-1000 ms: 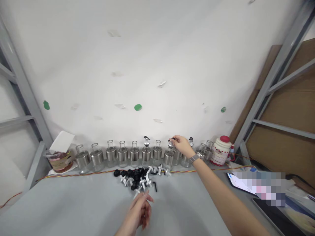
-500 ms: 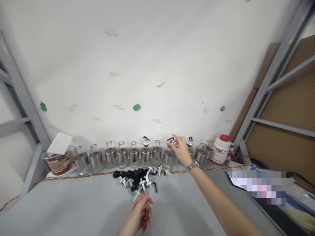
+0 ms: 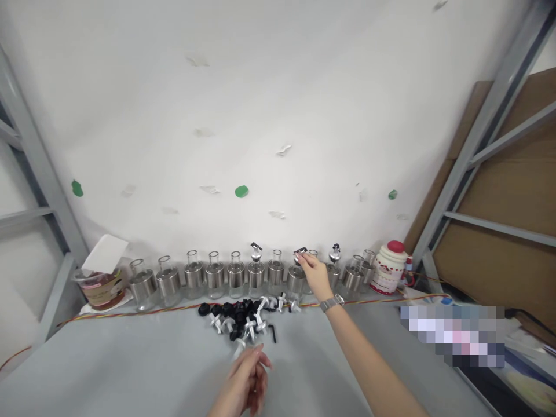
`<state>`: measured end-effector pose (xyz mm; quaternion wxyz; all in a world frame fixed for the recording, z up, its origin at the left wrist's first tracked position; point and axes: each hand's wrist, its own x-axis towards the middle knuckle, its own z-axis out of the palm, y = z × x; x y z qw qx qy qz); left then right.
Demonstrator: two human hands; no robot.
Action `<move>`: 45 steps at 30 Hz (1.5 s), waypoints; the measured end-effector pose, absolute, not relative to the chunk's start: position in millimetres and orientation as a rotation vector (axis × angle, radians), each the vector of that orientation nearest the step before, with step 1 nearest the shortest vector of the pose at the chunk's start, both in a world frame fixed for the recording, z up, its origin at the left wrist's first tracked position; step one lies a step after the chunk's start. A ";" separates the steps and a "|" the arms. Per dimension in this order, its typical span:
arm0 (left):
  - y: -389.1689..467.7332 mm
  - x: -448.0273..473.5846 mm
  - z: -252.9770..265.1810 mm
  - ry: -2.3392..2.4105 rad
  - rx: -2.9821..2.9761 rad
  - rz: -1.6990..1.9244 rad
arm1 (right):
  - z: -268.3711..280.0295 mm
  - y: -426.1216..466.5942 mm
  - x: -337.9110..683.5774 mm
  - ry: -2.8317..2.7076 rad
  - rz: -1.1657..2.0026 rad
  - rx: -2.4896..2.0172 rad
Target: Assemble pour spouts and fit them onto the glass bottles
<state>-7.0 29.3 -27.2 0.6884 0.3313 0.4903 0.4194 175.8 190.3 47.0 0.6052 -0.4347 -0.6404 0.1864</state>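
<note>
**Right hand (image 3: 315, 275) pinching a pourer stopper (image 3: 301, 250) atop a bottle (image 3: 296, 281), left hand (image 3: 245, 379) loosely curled over a grey table (image 3: 143, 365)**

Seen from head height, looking forward and down at a grey table against a white wall (image 3: 278, 104). Along the back, a row of clear glass bottles with metal sleeves, most with bare necks. Right arm stretched far forward, a watch (image 3: 332, 302) at the wrist; thumb and fingertips pressed together around the top of the pourer stopper, silver with a black spout, upright in the neck of a bottle right of the middle of the row. Similar stoppers in two more necks: a left stopper (image 3: 256, 252) a little way along, and a right stopper (image 3: 335, 253) on the far side of the right hand.

At the near edge, left hand with fingers half bent and thumb close to the forefinger; inside of the curl hidden, so cannot tell if holding anything. Just beyond the fingertips, a pile of black and silver stopper parts (image 3: 238, 315), with a black L-shaped piece (image 3: 272, 333) to the right. Behind the pile, a twisted red and yellow wire (image 3: 143, 314) across the table. At the left end of the row, a tub (image 3: 102, 295) beneath a white card (image 3: 105, 253); at the right end, a white jar (image 3: 388, 271) with a red lid (image 3: 395, 247).
</note>
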 end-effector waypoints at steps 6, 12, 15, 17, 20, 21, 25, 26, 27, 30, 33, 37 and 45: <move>26.5 -7.4 -26.1 1.085 0.715 0.955 | 41.6 193.0 175.6 -1.479 0.388 -1.010; 27.1 -7.6 -26.4 1.113 0.729 0.967 | 42.2 190.6 171.9 -1.498 0.360 -1.031; 28.0 -7.9 -24.6 1.108 0.736 0.966 | 37.1 176.1 176.8 -1.439 0.305 -1.087; 27.8 -7.9 -22.6 1.106 0.737 0.951 | 27.9 161.4 179.8 -1.375 0.261 -1.137; 25.9 -7.5 -19.7 1.098 0.730 0.931 | 6.8 142.3 179.9 -1.392 0.279 -1.189; 25.1 -7.2 -19.1 1.090 0.732 0.928 | -0.6 139.0 178.6 -1.435 0.310 -1.196; 23.6 -6.1 -19.7 1.074 0.739 0.923 | -22.2 143.4 171.5 -1.617 0.430 -1.198; 24.0 -5.8 -20.5 1.077 0.738 0.921 | -24.6 147.5 170.2 -1.642 0.440 -1.204; 24.7 -5.6 -21.4 1.083 0.735 0.924 | -25.8 152.0 169.3 -1.659 0.444 -1.213; 27.5 -5.7 -23.2 1.092 0.730 0.929 | -25.2 164.2 168.9 -1.691 0.438 -1.252; 28.7 -6.7 -22.6 1.088 0.733 0.924 | -24.1 169.6 171.1 -1.725 0.432 -1.287; 28.7 -8.1 -21.8 1.071 0.737 0.923 | -27.9 163.8 175.7 -1.778 0.371 -1.331; 28.6 -6.6 -20.8 1.091 0.721 0.945 | -24.0 148.1 181.9 -1.936 0.196 -1.379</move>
